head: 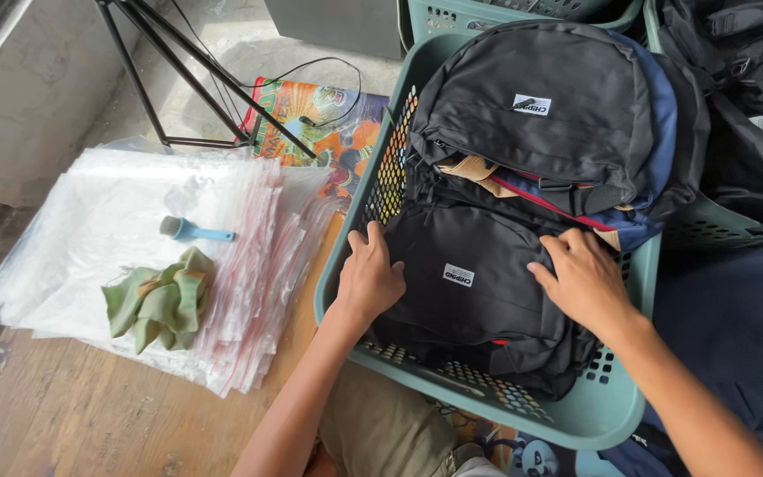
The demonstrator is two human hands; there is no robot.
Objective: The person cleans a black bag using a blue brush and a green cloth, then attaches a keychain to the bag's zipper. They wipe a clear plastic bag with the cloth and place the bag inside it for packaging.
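A teal plastic laundry basket (611,406) holds several backpacks. The nearest one is a black backpack (474,305) with a small white label. My left hand (370,276) grips its left edge, fingers tucked between bag and basket wall. My right hand (583,276) presses on its upper right corner, fingers curled over the top. Behind it another black backpack (540,106) lies over a blue one (660,115), with a tan tag and red zip line showing between them.
A stack of clear zip bags (90,238) lies on the wooden floor at left, with a green cloth (159,300) and a small blue brush (189,231) on it. A black tripod (178,71), colourful mat (328,124) and more baskets with dark bags (744,88) stand behind.
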